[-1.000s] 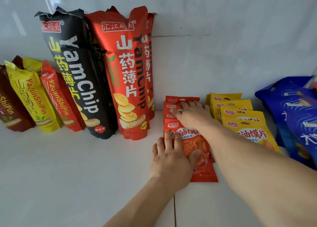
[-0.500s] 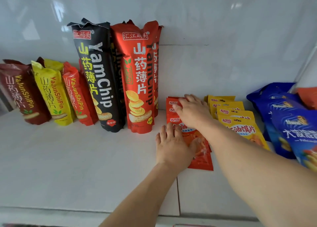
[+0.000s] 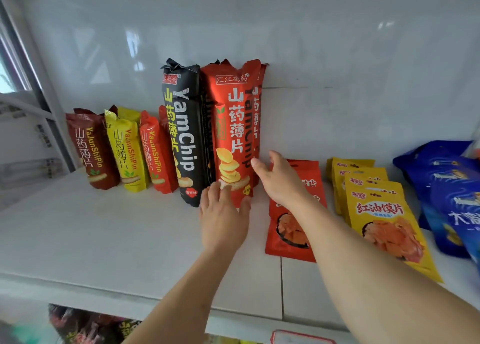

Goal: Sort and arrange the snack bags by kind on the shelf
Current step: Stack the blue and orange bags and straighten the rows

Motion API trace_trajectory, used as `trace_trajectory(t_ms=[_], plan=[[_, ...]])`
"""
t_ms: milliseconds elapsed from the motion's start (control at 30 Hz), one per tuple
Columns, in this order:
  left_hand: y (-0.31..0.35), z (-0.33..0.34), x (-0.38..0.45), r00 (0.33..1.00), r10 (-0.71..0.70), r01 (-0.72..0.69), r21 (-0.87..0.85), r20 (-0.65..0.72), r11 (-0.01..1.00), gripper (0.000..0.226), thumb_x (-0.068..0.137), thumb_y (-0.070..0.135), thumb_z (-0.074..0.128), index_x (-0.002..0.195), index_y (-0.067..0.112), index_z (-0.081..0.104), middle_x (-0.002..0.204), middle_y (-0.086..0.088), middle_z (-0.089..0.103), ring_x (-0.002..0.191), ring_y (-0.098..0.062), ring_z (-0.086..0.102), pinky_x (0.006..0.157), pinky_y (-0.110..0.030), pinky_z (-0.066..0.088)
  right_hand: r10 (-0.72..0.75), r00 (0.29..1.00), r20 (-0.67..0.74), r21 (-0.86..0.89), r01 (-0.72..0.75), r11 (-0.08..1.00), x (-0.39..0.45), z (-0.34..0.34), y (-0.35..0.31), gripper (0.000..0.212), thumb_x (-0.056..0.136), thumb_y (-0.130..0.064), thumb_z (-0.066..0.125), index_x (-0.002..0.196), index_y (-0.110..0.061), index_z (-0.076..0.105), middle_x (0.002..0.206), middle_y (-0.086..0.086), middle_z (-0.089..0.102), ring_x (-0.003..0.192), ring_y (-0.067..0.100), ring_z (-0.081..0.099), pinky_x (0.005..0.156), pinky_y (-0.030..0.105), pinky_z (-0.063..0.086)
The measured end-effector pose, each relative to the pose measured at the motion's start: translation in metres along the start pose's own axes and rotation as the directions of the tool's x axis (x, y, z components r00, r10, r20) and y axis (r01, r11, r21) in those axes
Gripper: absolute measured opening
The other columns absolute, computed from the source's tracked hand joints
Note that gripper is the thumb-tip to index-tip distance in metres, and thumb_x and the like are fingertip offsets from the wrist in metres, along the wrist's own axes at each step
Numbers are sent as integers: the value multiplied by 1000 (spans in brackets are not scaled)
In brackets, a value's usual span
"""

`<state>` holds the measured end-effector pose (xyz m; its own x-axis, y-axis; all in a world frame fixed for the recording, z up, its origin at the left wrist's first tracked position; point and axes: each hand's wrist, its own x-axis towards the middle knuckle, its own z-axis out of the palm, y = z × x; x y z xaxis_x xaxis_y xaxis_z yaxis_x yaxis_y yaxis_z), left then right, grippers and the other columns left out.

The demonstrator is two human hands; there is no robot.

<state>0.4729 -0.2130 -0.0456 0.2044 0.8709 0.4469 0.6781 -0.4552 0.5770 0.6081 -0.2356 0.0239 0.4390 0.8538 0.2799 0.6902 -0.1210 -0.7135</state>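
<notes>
From the head camera, both hands are at the foot of the tall red YamChip bag (image 3: 235,133), which stands upright against the back wall of the shelf (image 3: 104,239). The left hand (image 3: 223,219) has its fingers spread and relaxed, the tips touching the bag's bottom edge, gripping nothing. The right hand (image 3: 279,180) is also loose and open, thumb just beside the bag's right edge, holding nothing.

Left of the left hand stands the tall black YamChip bag (image 3: 185,136), touching the red one, and further left the small upright bags (image 3: 122,149) in brown, yellow and red. Under the right forearm lies the flat red pouch stack (image 3: 296,229); right of it the yellow pouches (image 3: 376,213), then blue bags (image 3: 452,195).

I'd judge the step in hand is straightening the tall red bags. The next move likely calls for a gentle two-sided squeeze so they don't topple.
</notes>
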Motion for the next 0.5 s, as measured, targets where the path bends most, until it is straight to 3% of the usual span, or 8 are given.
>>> trace_trajectory(t_ms=[67, 167, 367, 500], plan=[[-8, -8, 7, 992, -59, 48, -99, -112, 994, 60, 98, 43, 54, 147, 11, 42, 157, -8, 32, 148, -29, 20, 122, -46, 21, -6, 1000, -30, 87, 9, 996, -2, 4, -11, 65, 98, -54, 47, 149, -16, 33, 151, 4, 43, 136, 23, 44, 91, 27, 36], [-23, -17, 23, 967, -171, 122, -250, -186, 960, 70, 94, 35, 64, 150, 5, 33, 158, -13, 27, 148, -32, 21, 120, -50, 24, 12, 996, -85, 188, 4, 982, 1, 15, -24, 73, 94, -55, 54, 152, -19, 28, 153, 4, 39, 136, 23, 44, 90, 28, 37], [-63, -24, 62, 970, -242, 204, -416, -40, 886, 92, 90, 30, 71, 157, 6, 13, 162, -13, 20, 151, -27, 16, 123, -39, 16, 121, 980, -161, 282, -72, 957, 7, 55, -24, 95, 84, -57, 66, 156, -22, 14, 156, 2, 31, 141, 23, 38, 106, 41, 41], [-92, -23, 80, 971, -213, 237, -491, 106, 838, 93, 82, 27, 77, 155, 19, 20, 145, -1, 42, 130, -18, 43, 108, -33, 36, 134, 970, -204, 342, -57, 938, 10, 83, -14, 89, 81, -44, 77, 151, -24, 25, 124, -14, 39, 114, 3, 41, 95, 24, 37]])
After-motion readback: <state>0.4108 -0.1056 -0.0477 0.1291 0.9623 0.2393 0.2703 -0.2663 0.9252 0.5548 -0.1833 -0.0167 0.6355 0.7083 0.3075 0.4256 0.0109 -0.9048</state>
